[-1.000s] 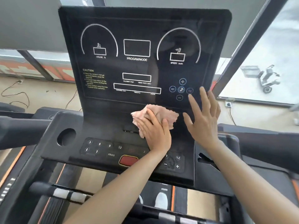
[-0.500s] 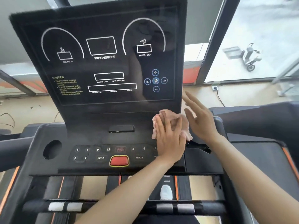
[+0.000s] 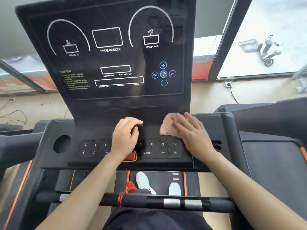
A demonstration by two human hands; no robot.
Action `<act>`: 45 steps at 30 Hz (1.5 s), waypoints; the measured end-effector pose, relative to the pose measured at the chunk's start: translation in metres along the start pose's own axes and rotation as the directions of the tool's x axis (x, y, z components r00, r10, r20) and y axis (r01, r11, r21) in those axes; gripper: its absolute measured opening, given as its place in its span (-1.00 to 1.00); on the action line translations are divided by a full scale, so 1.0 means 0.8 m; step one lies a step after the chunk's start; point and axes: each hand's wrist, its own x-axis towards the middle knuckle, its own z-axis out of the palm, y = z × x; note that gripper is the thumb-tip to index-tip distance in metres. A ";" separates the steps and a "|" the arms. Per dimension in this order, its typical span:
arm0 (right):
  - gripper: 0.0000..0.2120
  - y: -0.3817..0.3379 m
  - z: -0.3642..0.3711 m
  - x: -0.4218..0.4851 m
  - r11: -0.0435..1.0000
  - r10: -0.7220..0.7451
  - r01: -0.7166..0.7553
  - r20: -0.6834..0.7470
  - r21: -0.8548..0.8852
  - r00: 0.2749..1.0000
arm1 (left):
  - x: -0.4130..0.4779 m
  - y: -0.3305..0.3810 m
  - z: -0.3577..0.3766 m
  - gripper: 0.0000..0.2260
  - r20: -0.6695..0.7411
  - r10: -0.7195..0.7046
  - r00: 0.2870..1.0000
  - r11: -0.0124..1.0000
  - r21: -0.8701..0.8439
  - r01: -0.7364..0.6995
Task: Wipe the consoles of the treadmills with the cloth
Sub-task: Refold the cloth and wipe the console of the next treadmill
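Pink cloth (image 3: 167, 128) pinned flat on console (image 3: 93, 130) shelf, right of centre, under right hand (image 3: 192, 135), fingers spread. Left hand (image 3: 124, 138) curled around small dark object (image 3: 138, 130). Risk: keypad (image 3: 162, 148) buttons pressed by wiping pressure; cloth bunched, streaks left.

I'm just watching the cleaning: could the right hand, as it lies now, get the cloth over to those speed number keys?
Probably yes. The right hand lies flat on the cloth, just behind the speed keys. Nothing stands between them; the left hand is off to the side.
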 end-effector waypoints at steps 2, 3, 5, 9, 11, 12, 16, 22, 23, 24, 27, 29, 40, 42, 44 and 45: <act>-0.47 -0.001 -0.004 -0.001 0.994 0.102 -0.102 0.000 -0.050 0.995 | -0.014 -0.034 -0.019 -0.72 0.021 -0.116 0.993 0.986 0.120 0.113; -0.45 -0.002 -0.005 -0.002 0.987 0.148 -0.149 -0.022 -0.054 0.989 | -0.021 -0.048 -0.026 -0.70 0.039 -0.165 0.985 0.973 0.172 0.156; -0.43 -0.009 -0.008 -0.002 0.982 0.170 -0.174 -0.065 -0.070 0.983 | -0.033 -0.067 -0.036 -0.64 0.073 -0.267 0.961 0.934 0.267 0.239; -0.37 -0.032 -0.004 -0.002 0.986 0.130 -0.131 -0.014 -0.101 0.991 | -0.047 -0.073 -0.044 -0.49 0.170 -0.353 0.920 0.897 0.340 0.282; -0.45 -0.050 0.002 -0.008 0.980 0.111 -0.101 0.049 -0.171 0.993 | -0.048 -0.075 -0.048 -0.46 0.212 -0.348 0.913 0.902 0.343 0.264; -0.50 -0.060 0.007 -0.011 0.980 0.131 -0.114 0.101 -0.163 0.986 | -0.047 -0.076 -0.051 -0.44 0.232 -0.340 0.911 0.904 0.349 0.248; -0.50 -0.083 0.023 -0.002 0.988 0.153 -0.147 0.318 -0.041 0.936 | -0.043 -0.083 -0.064 -0.40 0.309 -0.317 0.897 0.911 0.363 0.196; -0.46 -0.095 0.040 0.056 0.984 -0.160 0.180 0.440 -0.005 0.884 | -0.041 -0.103 -0.085 -0.35 0.429 -0.233 0.873 0.951 0.287 0.113; -0.47 -0.100 0.043 0.067 0.974 -0.199 0.225 0.442 -0.007 0.875 | -0.044 -0.109 -0.090 -0.36 0.438 -0.221 0.871 0.965 0.225 0.131; -0.48 -0.106 0.046 0.078 0.963 -0.236 0.268 0.438 -0.010 0.867 | -0.046 -0.115 -0.096 -0.40 0.431 -0.219 0.875 0.973 0.157 0.166; -0.47 -0.136 0.057 0.113 0.931 -0.317 0.364 0.436 -0.027 0.842 | -0.063 -0.143 -0.116 -0.51 0.244 -0.269 0.932 0.963 0.067 0.261; -0.46 -0.165 0.068 0.135 0.924 -0.332 0.382 0.443 -0.028 0.833 | -0.082 -0.163 -0.130 -0.53 0.097 -0.346 0.933 0.938 0.071 0.340; -0.34 -0.331 0.131 0.213 0.907 -0.401 0.394 0.583 0.146 0.707 | -0.197 -0.219 -0.160 -0.39 0.025 -0.563 0.826 0.813 0.197 0.548; -0.44 -0.357 0.139 0.222 0.909 -0.398 0.377 0.630 0.175 0.667 | -0.207 -0.225 -0.163 -0.43 0.003 -0.549 0.836 0.832 0.095 0.547; -0.50 -0.381 0.149 0.223 0.895 -0.434 0.382 0.641 0.229 0.633 | -0.212 -0.229 -0.171 -0.48 -0.052 -0.577 0.815 0.816 -0.014 0.577; -0.52 -0.391 0.153 0.220 0.883 -0.461 0.393 0.638 0.258 0.617 | -0.214 -0.232 -0.176 -0.51 -0.086 -0.584 0.807 0.811 -0.047 0.582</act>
